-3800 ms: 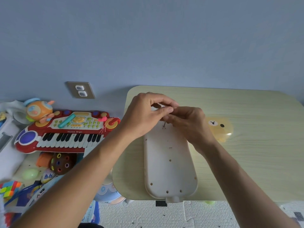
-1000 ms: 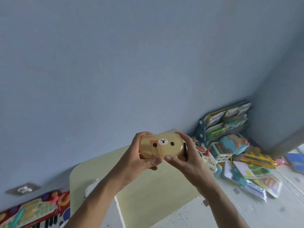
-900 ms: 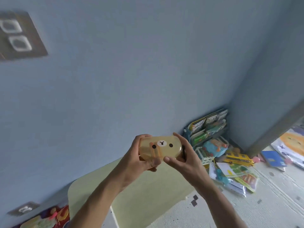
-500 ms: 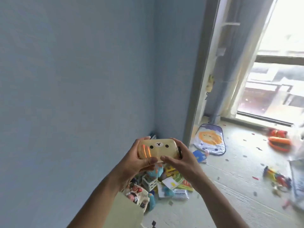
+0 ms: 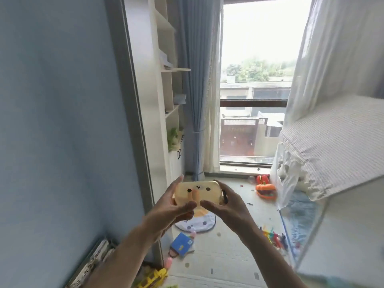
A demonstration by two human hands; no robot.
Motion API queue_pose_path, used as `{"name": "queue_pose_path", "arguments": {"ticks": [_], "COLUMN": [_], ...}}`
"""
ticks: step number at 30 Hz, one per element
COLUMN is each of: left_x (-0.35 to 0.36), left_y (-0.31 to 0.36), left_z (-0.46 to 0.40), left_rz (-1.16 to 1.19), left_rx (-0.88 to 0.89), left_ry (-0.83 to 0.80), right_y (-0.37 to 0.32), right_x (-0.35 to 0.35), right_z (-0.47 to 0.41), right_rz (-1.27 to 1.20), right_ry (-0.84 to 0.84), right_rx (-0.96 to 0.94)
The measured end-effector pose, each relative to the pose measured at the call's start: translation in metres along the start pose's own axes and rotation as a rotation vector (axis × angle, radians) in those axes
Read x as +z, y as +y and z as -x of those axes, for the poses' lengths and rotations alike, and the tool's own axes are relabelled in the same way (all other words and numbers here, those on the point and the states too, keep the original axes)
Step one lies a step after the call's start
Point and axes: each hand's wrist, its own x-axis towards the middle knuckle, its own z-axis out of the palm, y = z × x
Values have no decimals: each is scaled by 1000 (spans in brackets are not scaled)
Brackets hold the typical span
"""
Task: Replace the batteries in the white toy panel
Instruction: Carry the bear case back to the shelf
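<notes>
Both hands, left hand [image 5: 166, 210] and right hand [image 5: 226, 206], grasp the yellow bear-face box [image 5: 197, 192] at its ends, probably to open it for batteries. White toy panel not in view; window [image 5: 255, 90] behind box.

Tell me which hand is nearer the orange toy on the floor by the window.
Right. The right hand grips the bear-face box's right end, the side toward the orange toy. The left hand grips the box's left end, farther off.
</notes>
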Motion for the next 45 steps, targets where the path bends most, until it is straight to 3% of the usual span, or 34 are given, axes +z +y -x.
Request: {"name": "queue_pose_path", "arguments": {"ticks": [9,21,32,38,45], "left_x": [-4,-41,-93,-169,-263], "left_y": [1,37,89,99,120], "left_z": [-248,-617,-892,-1021,-1142], "left_rz": [-47,-3,109,101,26], "left_rx": [78,93,164,259,244], "left_ry": [20,89,457,717,985], "right_y": [61,146,186,211,225], "right_x": [-55,-130,-159,-106,-27], "right_z": [-214,-569,-916,-1100,-1279], "right_rz": [-3,-30,0,1,46], "right_ry": [82,47,-230,-359,-536], "right_rx": [9,-33,-137,-206,-236]}}
